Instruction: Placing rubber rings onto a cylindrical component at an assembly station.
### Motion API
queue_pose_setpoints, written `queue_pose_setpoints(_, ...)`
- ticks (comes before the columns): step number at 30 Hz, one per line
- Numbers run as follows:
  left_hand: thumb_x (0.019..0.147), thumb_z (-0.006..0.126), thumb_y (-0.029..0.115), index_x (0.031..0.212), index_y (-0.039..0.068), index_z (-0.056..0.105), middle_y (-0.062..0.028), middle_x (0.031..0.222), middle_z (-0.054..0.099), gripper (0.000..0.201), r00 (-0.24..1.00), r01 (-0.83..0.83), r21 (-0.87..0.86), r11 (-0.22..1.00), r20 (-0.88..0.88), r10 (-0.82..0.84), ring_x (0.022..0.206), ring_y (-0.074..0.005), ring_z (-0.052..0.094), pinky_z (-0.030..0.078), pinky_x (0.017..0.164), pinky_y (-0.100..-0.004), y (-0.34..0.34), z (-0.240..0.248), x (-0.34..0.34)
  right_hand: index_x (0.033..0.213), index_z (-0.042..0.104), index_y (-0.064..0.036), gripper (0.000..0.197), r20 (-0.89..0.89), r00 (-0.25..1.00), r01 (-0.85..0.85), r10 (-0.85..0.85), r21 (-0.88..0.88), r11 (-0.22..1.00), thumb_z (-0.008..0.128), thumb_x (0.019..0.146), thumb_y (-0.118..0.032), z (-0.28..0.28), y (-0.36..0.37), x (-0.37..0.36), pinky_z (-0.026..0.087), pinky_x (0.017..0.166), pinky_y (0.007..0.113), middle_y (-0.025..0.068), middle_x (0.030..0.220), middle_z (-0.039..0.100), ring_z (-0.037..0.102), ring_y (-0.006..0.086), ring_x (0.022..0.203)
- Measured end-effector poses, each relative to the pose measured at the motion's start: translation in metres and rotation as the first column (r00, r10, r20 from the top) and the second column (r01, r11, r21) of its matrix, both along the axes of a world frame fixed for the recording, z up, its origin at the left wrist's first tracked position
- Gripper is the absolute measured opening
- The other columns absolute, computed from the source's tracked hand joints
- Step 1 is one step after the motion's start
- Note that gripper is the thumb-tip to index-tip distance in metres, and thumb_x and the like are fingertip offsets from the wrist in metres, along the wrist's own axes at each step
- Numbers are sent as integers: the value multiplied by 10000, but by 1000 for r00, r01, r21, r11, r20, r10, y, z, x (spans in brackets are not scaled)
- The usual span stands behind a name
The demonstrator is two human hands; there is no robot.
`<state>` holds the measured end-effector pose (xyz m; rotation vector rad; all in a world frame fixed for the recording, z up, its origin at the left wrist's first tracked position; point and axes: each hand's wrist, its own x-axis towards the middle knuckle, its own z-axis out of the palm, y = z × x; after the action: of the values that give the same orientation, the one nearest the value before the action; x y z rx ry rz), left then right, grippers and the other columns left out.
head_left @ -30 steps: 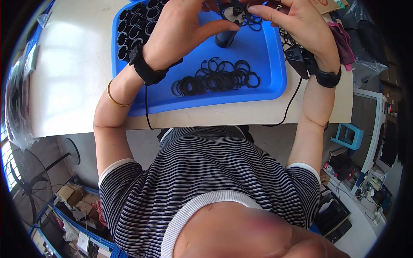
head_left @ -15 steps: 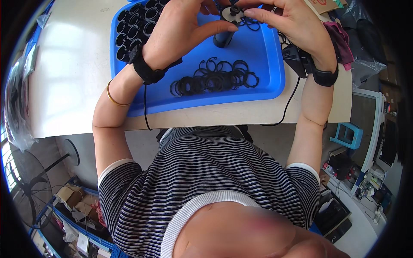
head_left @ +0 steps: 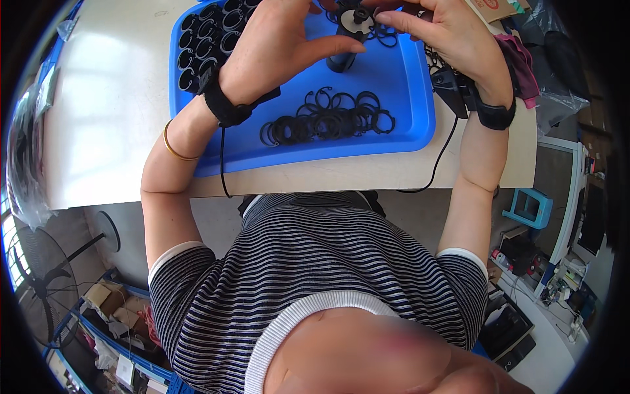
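Near the top edge, a black cylinder (head_left: 340,62) with a pale round face (head_left: 355,23) and a dark knob on it stands tilted over the blue tray (head_left: 394,134). My left hand (head_left: 275,49) is closed round its left side, thumb laid across the front, with the other fingertips partly cut off. On the right, my right hand (head_left: 446,33) curls with its thumb beside the pale face. Its fingers are partly out of view, and what they pinch is hidden. Loose black retaining rings (head_left: 326,121) lie in a heap at the tray's near side.
Several black ring-ended cylinders (head_left: 205,47) stand in rows at the tray's left. More black rings (head_left: 387,36) lie beyond my right thumb. A maroon cloth (head_left: 518,62) sits right of the tray. A cable (head_left: 224,164) runs from my left wrist strap over the table edge.
My left thumb has slid slightly down and right along the cylinder. My right thumb has shifted a little right and up. The rings in the tray stay as they were.
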<state>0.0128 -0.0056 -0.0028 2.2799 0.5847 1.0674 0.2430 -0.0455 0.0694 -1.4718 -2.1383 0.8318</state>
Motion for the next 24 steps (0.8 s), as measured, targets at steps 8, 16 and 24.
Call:
queue_pose_setpoints(8, 782, 879, 56, 1429, 36, 506, -126, 1123, 702, 747, 1000, 24, -17, 1000, 11, -23, 1039, -234, 693, 550, 907, -347, 1, 0, 0, 1141, 715, 61, 245, 44, 999, -14, 13, 33, 999, 670, 936, -65, 4, 0, -1, 532, 773, 293, 110, 931, 750, 677, 144, 829)
queue_pose_setpoints(16, 807, 855, 19, 1427, 31, 497, -102, 1104, 690, 716, 997, 70, -89, 994, 36, -67, 1025, -205, 686, 548, 918, -333, 3, -2, 0, 1130, 719, 60, 243, -15, 998, -65, 67, 77, 995, 685, 931, -75, -1, -1, 1, 531, 737, 288, 111, 908, 750, 675, 141, 794)
queue_pose_setpoints(24, 819, 853, 27, 1426, 22, 485, -86, 1120, 660, 709, 997, 80, -214, 974, 28, -75, 1033, -186, 664, 539, 935, -333, 0, 0, -1, 1117, 720, 64, 242, -9, 998, -62, 63, 87, 994, 690, 929, -85, -2, -2, 2, 532, 722, 287, 114, 896, 749, 675, 142, 776)
